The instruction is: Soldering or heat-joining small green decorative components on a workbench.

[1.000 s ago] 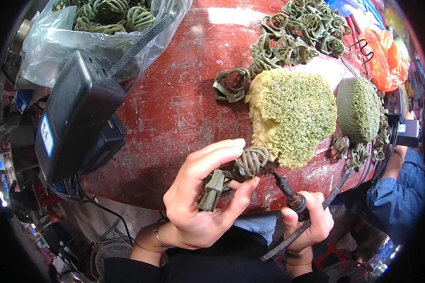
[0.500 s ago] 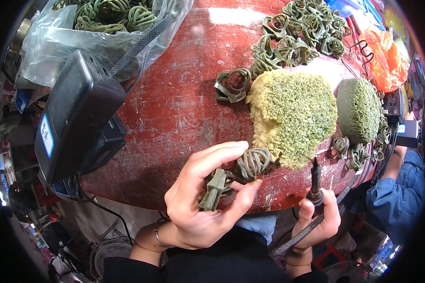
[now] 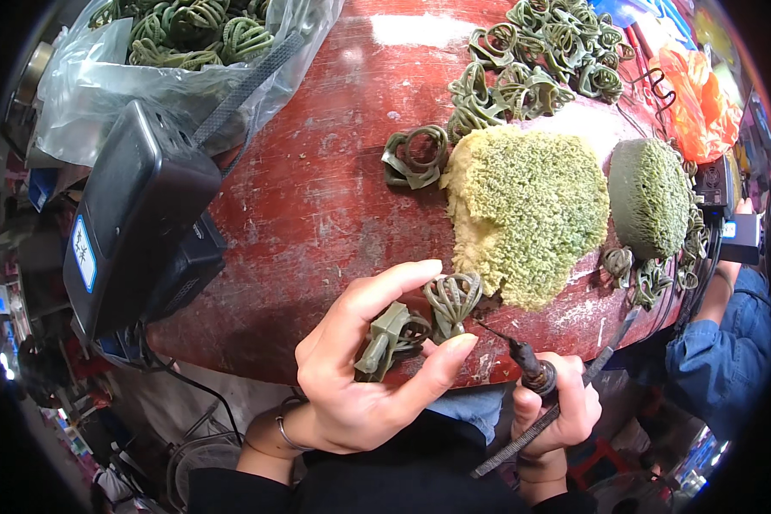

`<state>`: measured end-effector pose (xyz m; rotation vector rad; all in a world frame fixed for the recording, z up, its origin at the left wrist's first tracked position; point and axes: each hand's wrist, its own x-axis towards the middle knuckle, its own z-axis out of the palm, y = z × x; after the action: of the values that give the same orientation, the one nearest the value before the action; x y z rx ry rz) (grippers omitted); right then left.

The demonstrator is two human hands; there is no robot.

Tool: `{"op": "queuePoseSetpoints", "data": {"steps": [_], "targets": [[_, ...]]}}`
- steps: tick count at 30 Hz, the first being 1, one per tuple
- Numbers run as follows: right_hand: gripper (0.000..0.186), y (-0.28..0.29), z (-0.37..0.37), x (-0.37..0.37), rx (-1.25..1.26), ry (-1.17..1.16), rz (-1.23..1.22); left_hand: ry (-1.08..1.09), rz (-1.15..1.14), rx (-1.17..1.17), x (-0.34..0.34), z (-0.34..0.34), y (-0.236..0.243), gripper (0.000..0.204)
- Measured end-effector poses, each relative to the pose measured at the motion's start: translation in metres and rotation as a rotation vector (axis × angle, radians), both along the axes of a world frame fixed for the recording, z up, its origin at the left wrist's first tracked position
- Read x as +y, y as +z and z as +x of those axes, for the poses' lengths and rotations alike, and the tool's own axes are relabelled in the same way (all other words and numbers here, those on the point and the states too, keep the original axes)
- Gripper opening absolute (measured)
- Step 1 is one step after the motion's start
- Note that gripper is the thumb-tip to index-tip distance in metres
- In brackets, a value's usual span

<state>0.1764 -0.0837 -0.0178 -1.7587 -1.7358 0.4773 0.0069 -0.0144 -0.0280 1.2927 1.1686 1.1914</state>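
Note:
My left hand [image 3: 343,385] is closed around green coiled plastic pieces. One piece, a looped green coil [image 3: 452,300], sits by the tips of my thumb and forefinger. Deeper in the palm lies a second green piece [image 3: 387,341] with a flat, strap-like part. My right hand [image 3: 564,420] grips a soldering iron [image 3: 533,370] by its dark handle, and its thin tip points left, close to the base of the looped coil. Whether tip and coil touch I cannot tell. A yellow-green spongy block [image 3: 531,214] lies just beyond both hands.
More green coils [image 3: 540,68] are heaped at the back of the red table [image 3: 317,188]. A round green foam block [image 3: 647,201] stands right, near an orange bag [image 3: 698,103]. Left are a black device [image 3: 141,214] and a plastic bag [image 3: 86,111] of coils. Another person's sleeve [image 3: 715,351] shows right.
My right hand has moved left, and the soldering iron has swung from pointing away to pointing left at the coil. The looped coil in my left hand has turned slightly.

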Motion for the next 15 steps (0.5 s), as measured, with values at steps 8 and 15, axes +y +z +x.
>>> {"op": "queuePoseSetpoints", "data": {"steps": [8, 15], "targets": [[0.038, 0.0013, -0.0006, 0.0048, -0.028, 0.037, 0.022, 0.012, 0.01, 0.003, 0.0001, 0.001, 0.0003, 0.048], [0.037, 0.0009, -0.0011, 0.0052, -0.051, 0.039, 0.025, 0.025, -0.013, 0.005, -0.0001, 0.0017, 0.0018, 0.047]]}}
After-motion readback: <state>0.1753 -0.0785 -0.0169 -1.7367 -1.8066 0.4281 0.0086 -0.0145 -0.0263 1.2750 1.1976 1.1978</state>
